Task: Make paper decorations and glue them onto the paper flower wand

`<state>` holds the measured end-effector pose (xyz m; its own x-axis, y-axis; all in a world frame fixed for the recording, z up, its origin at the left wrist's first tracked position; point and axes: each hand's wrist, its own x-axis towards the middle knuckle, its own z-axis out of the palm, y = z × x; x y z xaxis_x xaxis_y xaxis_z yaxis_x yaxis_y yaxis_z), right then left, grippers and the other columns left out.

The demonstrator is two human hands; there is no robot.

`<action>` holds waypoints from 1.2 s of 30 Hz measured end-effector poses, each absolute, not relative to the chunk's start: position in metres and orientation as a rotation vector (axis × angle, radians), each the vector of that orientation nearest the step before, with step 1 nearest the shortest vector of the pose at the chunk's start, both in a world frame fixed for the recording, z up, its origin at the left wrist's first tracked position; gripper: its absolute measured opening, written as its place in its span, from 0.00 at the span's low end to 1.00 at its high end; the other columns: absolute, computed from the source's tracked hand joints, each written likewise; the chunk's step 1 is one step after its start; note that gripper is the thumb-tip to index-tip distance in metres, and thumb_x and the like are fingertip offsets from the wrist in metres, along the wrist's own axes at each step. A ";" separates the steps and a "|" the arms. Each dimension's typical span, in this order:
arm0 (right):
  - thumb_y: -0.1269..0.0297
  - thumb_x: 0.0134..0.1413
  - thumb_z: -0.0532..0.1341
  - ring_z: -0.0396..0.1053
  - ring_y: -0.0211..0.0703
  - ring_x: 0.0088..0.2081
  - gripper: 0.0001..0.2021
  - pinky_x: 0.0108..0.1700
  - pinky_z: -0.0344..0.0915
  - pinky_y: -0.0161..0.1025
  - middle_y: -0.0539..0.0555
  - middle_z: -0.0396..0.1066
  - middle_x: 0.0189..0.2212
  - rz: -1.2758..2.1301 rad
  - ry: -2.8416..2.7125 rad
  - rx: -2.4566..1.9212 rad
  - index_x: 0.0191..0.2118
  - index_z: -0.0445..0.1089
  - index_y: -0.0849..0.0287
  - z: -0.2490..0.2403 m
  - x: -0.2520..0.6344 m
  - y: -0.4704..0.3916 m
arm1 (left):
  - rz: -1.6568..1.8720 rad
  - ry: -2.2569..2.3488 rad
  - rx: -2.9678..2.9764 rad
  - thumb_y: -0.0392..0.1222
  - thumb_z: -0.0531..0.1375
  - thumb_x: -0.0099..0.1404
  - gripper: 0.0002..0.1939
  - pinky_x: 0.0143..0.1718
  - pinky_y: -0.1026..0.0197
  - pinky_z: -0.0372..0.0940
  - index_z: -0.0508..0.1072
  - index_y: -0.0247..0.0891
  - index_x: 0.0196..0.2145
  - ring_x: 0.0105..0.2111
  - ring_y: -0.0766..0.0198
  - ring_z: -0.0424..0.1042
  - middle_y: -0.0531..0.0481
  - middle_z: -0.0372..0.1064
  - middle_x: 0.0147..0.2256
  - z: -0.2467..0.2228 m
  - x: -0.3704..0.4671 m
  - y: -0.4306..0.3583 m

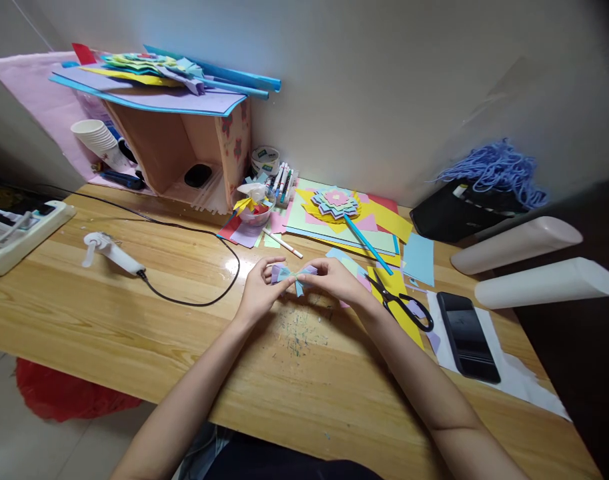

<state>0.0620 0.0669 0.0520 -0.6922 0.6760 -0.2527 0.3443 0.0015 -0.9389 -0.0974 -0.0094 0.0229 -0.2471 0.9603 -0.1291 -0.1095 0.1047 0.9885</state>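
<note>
A small paper bow [298,285] in light blue and purple is held a little above the wooden table. My left hand [262,287] pinches its left side between thumb and fingers. On the other side my right hand [331,279] grips the bow with thumb and fingertips. Both thumbs meet near the bow's middle. Black-handled scissors [401,303] lie partly open beside my right forearm, on yellow paper [409,327]. Just beyond my hands rests a white marker [283,243].
A layered paper flower [337,202] with a blue stem lies on stacked coloured sheets. At left is a corded glue gun [115,255]. A phone [468,337] and white rolls [547,283] are at right. A cardboard box [237,150] stands behind, near a plastic cup [257,212].
</note>
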 end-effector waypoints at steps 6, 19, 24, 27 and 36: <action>0.57 0.52 0.58 0.70 0.43 0.37 0.13 0.41 0.64 0.38 0.55 0.74 0.36 1.397 -2.054 -1.078 0.38 0.72 0.60 0.063 0.075 0.085 | 1.388 1.449 0.883 0.44 0.68 0.48 0.25 0.31 0.67 0.65 0.67 0.34 0.42 0.31 0.66 0.71 0.49 0.71 0.32 0.023 -0.098 -0.009; 0.61 0.46 0.60 0.60 0.40 0.24 0.09 0.29 0.55 0.36 0.49 0.62 0.17 0.990 -1.677 -1.717 0.23 0.66 0.60 0.036 0.146 0.149 | 1.348 1.263 0.596 0.43 0.72 0.41 0.32 0.27 0.65 0.66 0.67 0.32 0.42 0.26 0.64 0.73 0.49 0.74 0.29 0.030 -0.103 0.005; 0.48 0.50 0.54 0.54 0.35 0.19 0.16 0.22 0.51 0.34 0.45 0.56 0.19 1.111 -1.514 -1.380 0.29 0.62 0.58 0.045 0.118 0.131 | 1.457 1.173 0.641 0.42 0.72 0.41 0.30 0.34 0.64 0.67 0.69 0.32 0.42 0.33 0.62 0.74 0.44 0.75 0.34 0.074 -0.083 0.033; 0.45 0.52 0.52 0.49 0.33 0.17 0.18 0.20 0.48 0.32 0.44 0.55 0.20 1.166 -1.448 -1.201 0.33 0.59 0.56 0.053 0.097 0.113 | 1.554 1.065 0.737 0.43 0.71 0.42 0.26 0.38 0.63 0.67 0.71 0.31 0.39 0.35 0.61 0.74 0.43 0.75 0.34 0.102 -0.066 0.057; 0.50 0.56 0.55 0.45 0.32 0.19 0.14 0.20 0.42 0.31 0.43 0.48 0.20 1.437 -1.209 -0.878 0.38 0.60 0.56 0.064 0.065 0.066 | 1.816 1.037 0.807 0.43 0.70 0.43 0.25 0.36 0.65 0.65 0.68 0.32 0.37 0.31 0.66 0.73 0.49 0.74 0.31 0.134 -0.048 0.092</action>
<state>0.0646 0.0663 0.0641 -0.2157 0.9735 0.0759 -0.2415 0.0222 -0.9701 -0.0485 0.0922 0.1340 -0.4113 0.9047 0.1110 -0.3646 -0.2749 0.8897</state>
